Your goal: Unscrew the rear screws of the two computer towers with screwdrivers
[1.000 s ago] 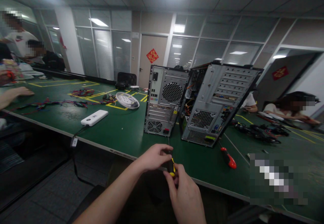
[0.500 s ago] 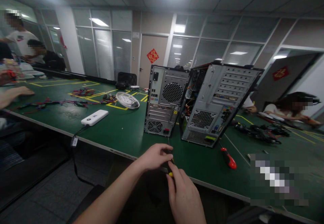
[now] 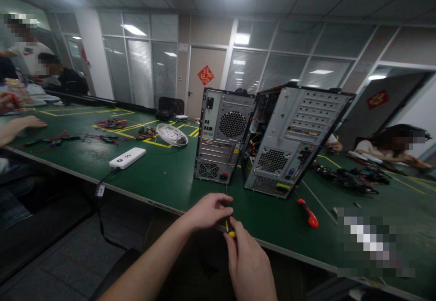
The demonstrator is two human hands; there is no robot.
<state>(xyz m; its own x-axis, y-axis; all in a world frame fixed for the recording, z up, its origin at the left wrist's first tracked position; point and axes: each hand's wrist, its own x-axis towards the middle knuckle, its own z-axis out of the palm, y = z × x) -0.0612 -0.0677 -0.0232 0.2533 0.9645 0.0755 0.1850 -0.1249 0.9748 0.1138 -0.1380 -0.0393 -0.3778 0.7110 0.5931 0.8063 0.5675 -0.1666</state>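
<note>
At the table's front edge, the fingers of my right hand (image 3: 250, 255) are closed on a screwdriver with a black and yellow handle (image 3: 230, 229); its shaft is out of sight. Just above it, my left hand (image 3: 213, 210) is curled with thumb and fingers close together, around something dark that I cannot make out. Beyond my hands stands a grey computer case (image 3: 223, 137), upright with its back panel facing me. A second, larger computer case (image 3: 289, 146) stands to its right, its left side uncovered and showing wires inside.
A red-handled screwdriver (image 3: 308, 213) lies right of the cases, near a heap of black cables (image 3: 350, 178). To the left are a white power bank (image 3: 127, 158), a white round basket (image 3: 172, 135) and coloured wires (image 3: 71, 140). People sit or stand at both sides of the green table (image 3: 177, 174).
My right hand has shifted slightly on the screwdriver, and more of its yellow handle shows. My left hand and both cases have stayed in place.
</note>
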